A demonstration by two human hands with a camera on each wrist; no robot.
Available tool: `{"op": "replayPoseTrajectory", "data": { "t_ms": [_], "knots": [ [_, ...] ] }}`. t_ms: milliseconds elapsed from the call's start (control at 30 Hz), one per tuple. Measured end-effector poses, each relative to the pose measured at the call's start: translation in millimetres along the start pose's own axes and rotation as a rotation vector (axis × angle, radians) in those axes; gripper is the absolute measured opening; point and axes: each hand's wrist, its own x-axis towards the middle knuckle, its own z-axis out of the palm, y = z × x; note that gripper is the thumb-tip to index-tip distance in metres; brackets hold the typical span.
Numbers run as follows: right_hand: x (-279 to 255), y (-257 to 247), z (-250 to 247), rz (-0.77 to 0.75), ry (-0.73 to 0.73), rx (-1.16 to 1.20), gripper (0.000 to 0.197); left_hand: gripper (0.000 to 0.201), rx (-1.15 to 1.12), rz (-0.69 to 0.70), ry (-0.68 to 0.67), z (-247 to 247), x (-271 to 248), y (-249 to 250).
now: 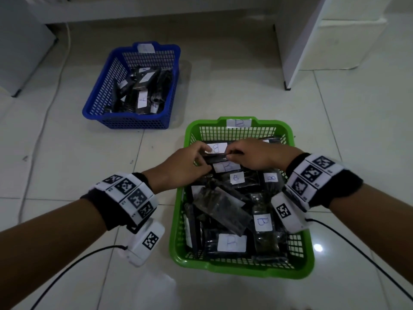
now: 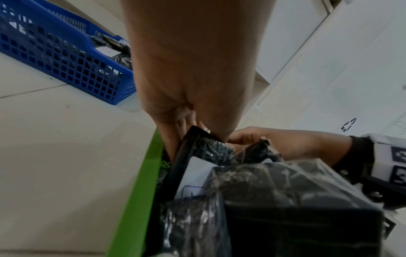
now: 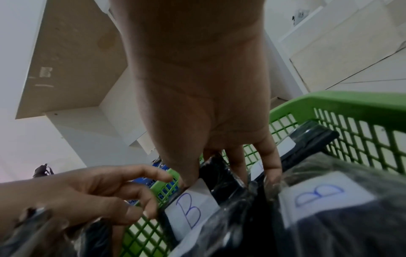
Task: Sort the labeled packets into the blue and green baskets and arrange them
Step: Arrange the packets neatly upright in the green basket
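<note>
The packet (image 1: 215,153) with a white "B" label stands at the far end of the green basket (image 1: 290,268), near its back wall. Both hands are on it. The left hand (image 1: 187,163) pinches its left end with curled fingers. The right hand (image 1: 250,154) pinches its top edge from the right side.

I think the step now is lining this packet up with the other "B" packets. To do it well, hold both ends level and stand the packet straight, with the label facing up so the letter can be read. Push it snug against the next packet behind it. The plastic looks slippery and soft, so a gentle, even squeeze is best.

The head view shows both baskets at once. The blue basket (image 1: 134,124) sits well apart on the floor, with "A" packets inside. Only the right wrist view shows the "B" label (image 3: 191,210) close up, and the right fingers (image 3: 271,161) reaching down behind the packet. Only the left wrist view shows the left fingers (image 2: 175,137) tucked under the packet's dark corner, just beside the green rim.
</note>
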Motion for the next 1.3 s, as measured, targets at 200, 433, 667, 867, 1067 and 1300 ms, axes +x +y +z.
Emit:
{"op": "replayPoseTrajectory", "data": {
  "t_ms": [200,433,667,867,1067,1300],
  "knots": [
    [-1,-4,1,-0.007,-0.108,0.078,0.022,0.043,0.182,0.035,-0.09,-4,13,10],
    [-20,3,11,0.14,-0.116,0.105,0.085,0.028,0.556,0.029,-0.327,-20,32,24],
    [-37,12,8,0.135,-0.152,-0.018,0.069,0.019,1.006,0.176,-0.218,-17,37,24],
    [-39,18,8,0.044,-0.155,-0.071,0.048,0.026,1.221,0.171,-0.231,-4,47,27],
    [-42,29,3,0.089,-0.168,-0.008,0.047,0.018,1.231,0.246,-0.168,-2,57,26],
    [-46,31,1,0.087,-0.135,0.075,0.048,0.036,0.806,0.424,-0.29,-7,62,7]
  ]
}}
